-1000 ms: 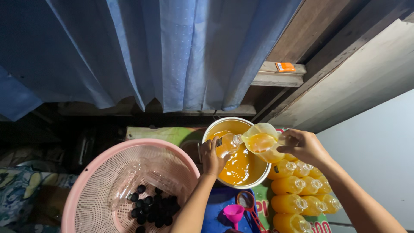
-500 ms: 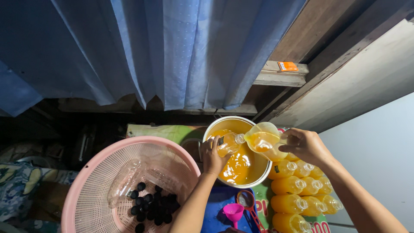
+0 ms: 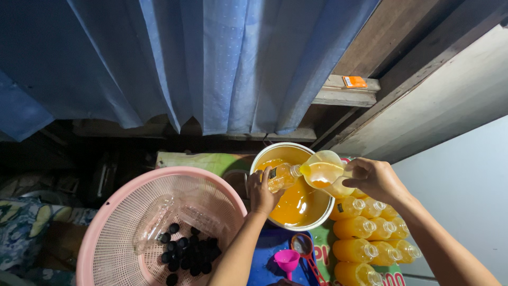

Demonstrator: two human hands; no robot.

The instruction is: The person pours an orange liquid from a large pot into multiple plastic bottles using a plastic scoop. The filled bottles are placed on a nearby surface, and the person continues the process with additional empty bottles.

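Note:
My left hand grips a small clear plastic bottle, tilted over a white pot full of orange liquid. My right hand holds a clear jug of the same orange liquid by its handle, with the spout against the bottle's mouth. Both hands hover over the pot's far side.
A pink mesh basket at the left holds empty clear bottles and several black caps. Several filled orange bottles lie in rows at the right. A pink funnel and a small strainer rest on a blue board. Blue curtains hang behind.
The hands, bottle and jug stay over the pot; the jug has shifted only slightly against the bottle's mouth.

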